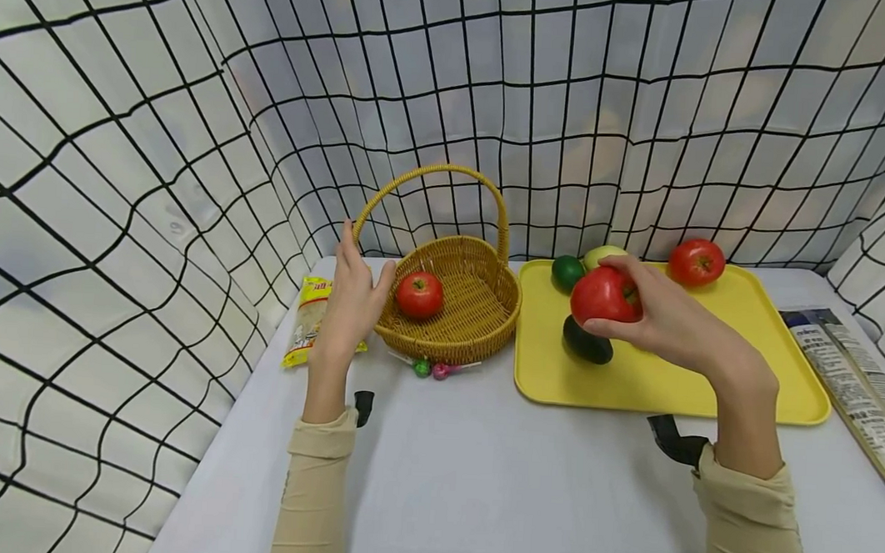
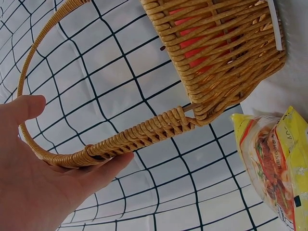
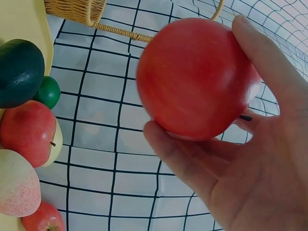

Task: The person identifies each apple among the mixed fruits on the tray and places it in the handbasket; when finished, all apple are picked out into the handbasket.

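My right hand (image 1: pixel 676 318) holds a red tomato (image 1: pixel 599 297) above the yellow tray (image 1: pixel 654 396), with thumb and fingers round it. The right wrist view shows this tomato (image 3: pixel 192 79) large, lifted clear of the other produce. My left hand (image 1: pixel 352 305) is at the left side of the wicker basket (image 1: pixel 446 343). Its fingers lie nearly straight against the basket's handle (image 2: pixel 139 134), the thumb standing apart. Inside the basket lies one red tomato (image 1: pixel 419 295).
On the tray are a dark green avocado-like fruit (image 1: pixel 588 341), a small green fruit (image 1: pixel 567 273), another tomato (image 1: pixel 696 262), an apple (image 3: pixel 29 132) and a peach (image 3: pixel 19 183). A yellow food packet (image 1: pixel 308 320), two lollipops (image 1: pixel 441 371) and a long printed packet (image 1: pixel 857 390) lie on the table. Black netting stands behind.
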`<state>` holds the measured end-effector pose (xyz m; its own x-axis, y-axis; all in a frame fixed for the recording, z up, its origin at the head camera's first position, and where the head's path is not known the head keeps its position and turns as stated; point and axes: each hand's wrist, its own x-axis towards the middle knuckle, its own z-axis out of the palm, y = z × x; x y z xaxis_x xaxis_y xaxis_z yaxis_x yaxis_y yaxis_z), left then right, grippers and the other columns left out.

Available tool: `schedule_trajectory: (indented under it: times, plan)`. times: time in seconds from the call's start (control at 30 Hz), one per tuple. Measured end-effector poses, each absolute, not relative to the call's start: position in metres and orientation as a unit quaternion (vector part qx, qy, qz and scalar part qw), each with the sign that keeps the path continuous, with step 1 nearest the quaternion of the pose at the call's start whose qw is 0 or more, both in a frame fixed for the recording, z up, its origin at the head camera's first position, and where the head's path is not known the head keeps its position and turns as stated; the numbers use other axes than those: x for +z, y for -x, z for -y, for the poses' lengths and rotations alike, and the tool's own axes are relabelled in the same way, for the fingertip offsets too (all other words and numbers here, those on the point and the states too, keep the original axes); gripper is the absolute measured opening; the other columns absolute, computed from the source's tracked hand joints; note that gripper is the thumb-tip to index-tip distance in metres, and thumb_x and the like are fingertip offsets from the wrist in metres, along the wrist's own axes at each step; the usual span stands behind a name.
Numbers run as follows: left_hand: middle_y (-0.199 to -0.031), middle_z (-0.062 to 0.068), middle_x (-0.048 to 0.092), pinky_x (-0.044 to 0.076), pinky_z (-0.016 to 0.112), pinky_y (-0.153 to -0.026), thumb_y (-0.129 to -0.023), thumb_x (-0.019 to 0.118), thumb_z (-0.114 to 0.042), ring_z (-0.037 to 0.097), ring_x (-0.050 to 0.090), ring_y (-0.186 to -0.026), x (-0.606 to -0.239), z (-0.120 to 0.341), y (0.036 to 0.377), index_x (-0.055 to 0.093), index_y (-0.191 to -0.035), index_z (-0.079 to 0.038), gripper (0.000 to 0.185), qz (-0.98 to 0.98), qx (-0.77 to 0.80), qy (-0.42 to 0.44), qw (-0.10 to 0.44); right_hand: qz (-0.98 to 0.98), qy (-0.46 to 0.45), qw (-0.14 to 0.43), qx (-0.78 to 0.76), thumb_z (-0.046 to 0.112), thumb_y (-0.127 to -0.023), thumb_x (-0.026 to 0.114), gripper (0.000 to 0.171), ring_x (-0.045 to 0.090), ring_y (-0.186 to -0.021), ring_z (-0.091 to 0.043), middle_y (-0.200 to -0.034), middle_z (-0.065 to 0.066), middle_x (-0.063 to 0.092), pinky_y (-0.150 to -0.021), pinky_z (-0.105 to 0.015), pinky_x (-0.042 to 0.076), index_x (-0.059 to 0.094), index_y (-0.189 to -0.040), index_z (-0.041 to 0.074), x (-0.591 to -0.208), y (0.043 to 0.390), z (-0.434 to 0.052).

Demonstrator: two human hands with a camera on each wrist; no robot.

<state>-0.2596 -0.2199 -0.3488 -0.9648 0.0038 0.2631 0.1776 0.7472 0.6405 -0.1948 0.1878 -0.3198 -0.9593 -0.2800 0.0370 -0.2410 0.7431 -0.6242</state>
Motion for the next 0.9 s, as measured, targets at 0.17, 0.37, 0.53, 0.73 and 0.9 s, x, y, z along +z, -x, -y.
schedule_trajectory:
  times: [0.17, 0.37, 0.53, 0.73, 0.9]
  plan:
    - [-0.174, 0.014, -0.005, 0.021, 0.058, -0.129, -0.107, 0.045, -0.048, 0.036, 0.009, -0.161, -0.349, 0.219, 0.26, -0.022, -0.162, -0.027, 0.09, 0.925, -0.355, 0.053, 0.123, -0.938, 0.133, 0.001, -0.319, 0.062, -0.086, 0.073, 0.09, 0.045, -0.131, -0.037, -0.148, -0.013, 0.044, -0.099, -0.065, 0.053, 0.03, -0.158, 0.028, -0.318, 0.195, -0.187]
    - [-0.174, 0.014, -0.006, 0.021, 0.058, -0.129, -0.107, 0.045, -0.047, 0.037, 0.009, -0.161, -0.35, 0.22, 0.26, -0.023, -0.162, -0.028, 0.09, 0.926, -0.354, 0.051, 0.122, -0.93, 0.156, -0.06, -0.328, 0.051, -0.089, 0.076, 0.088, 0.047, -0.13, -0.033, -0.15, -0.012, 0.043, -0.098, -0.065, 0.053, 0.029, -0.16, 0.028, -0.319, 0.195, -0.184]
    - [-0.174, 0.014, -0.005, 0.021, 0.058, -0.129, -0.107, 0.046, -0.047, 0.036, 0.01, -0.161, -0.349, 0.218, 0.262, -0.022, -0.162, -0.029, 0.09, 0.923, -0.36, 0.053, 0.122, -0.927, 0.169, -0.107, -0.317, 0.042, -0.09, 0.077, 0.087, 0.049, -0.125, -0.032, -0.148, -0.013, 0.043, -0.095, -0.062, 0.055, 0.028, -0.161, 0.029, -0.319, 0.196, -0.182]
    - [-0.174, 0.014, -0.004, 0.023, 0.058, -0.128, -0.106, 0.045, -0.05, 0.037, 0.012, -0.161, -0.35, 0.219, 0.263, -0.021, -0.163, -0.028, 0.089, 0.923, -0.362, 0.052, 0.119, -0.927, 0.168, -0.121, -0.312, 0.04, -0.091, 0.077, 0.087, 0.051, -0.125, -0.036, -0.153, -0.016, 0.039, -0.095, -0.065, 0.055, 0.026, -0.161, 0.034, -0.321, 0.195, -0.179]
    - [-0.174, 0.013, -0.005, 0.022, 0.058, -0.128, -0.106, 0.045, -0.049, 0.036, 0.011, -0.161, -0.35, 0.22, 0.262, -0.022, -0.162, -0.03, 0.089, 0.923, -0.362, 0.051, 0.122, -0.931, 0.17, -0.129, -0.296, 0.04, -0.09, 0.079, 0.083, 0.053, -0.122, -0.032, -0.144, -0.013, 0.045, -0.092, -0.062, 0.057, 0.034, -0.159, 0.032, -0.325, 0.199, -0.173]
